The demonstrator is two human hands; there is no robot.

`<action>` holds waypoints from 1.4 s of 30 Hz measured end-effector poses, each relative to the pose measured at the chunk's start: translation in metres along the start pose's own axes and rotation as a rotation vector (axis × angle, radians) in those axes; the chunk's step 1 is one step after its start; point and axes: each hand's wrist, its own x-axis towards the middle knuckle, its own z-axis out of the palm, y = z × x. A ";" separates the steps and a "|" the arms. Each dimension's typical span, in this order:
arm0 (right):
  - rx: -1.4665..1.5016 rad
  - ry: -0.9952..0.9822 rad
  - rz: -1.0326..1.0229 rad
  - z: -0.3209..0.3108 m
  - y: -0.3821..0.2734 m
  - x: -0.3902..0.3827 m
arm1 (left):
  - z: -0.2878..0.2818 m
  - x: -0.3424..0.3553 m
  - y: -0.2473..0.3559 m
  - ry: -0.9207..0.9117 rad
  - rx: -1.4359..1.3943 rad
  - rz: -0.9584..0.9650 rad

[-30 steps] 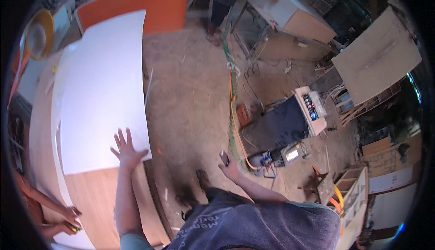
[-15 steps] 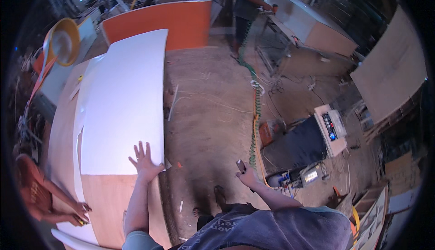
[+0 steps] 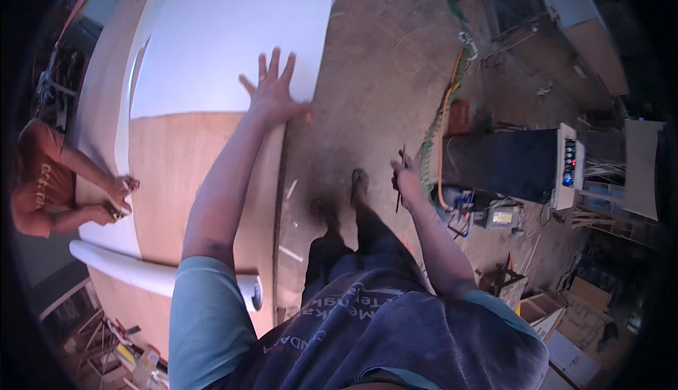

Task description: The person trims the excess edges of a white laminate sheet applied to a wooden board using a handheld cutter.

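My left hand (image 3: 272, 100) is spread, its fingers apart, at the near right corner of a smooth white sheet (image 3: 212, 51). The sheet lies over a light wooden board (image 3: 187, 160), which shows bare on the near side. Out over the floor, my right hand (image 3: 407, 178) is closed around a thin dark stick-like tool (image 3: 402, 155); both ends stick out of the fist, and its exact kind is unclear. At the board's left edge, a co-worker's hands (image 3: 121, 201) hold something small with a yellow part, next to a narrow white strip.
A white roll (image 3: 134, 266) lies across the board's near end. On the floor to the right are a green coiled hose (image 3: 428, 143), an orange cable, a dark box with a lit control panel (image 3: 569, 160) and a battery-like unit (image 3: 500, 217). Wood scraps fill the lower left.
The view has swung downward and left, so the board and roll show more. My left hand remains spread by the sheet's corner. My right hand has turned, showing the tool lengthwise.
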 end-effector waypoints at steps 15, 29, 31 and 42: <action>0.041 -0.200 -0.633 0.226 -0.034 -0.014 | 0.003 0.001 -0.059 0.232 0.003 0.252; 0.097 -0.155 -0.749 0.258 -0.046 -0.010 | 0.008 0.005 -0.060 0.242 0.001 0.232; 0.090 -0.148 -0.786 0.257 -0.047 -0.009 | 0.005 0.005 -0.057 0.229 0.007 0.230; 0.090 -0.170 -0.672 0.251 -0.046 -0.008 | 0.003 0.003 -0.056 0.188 0.012 0.215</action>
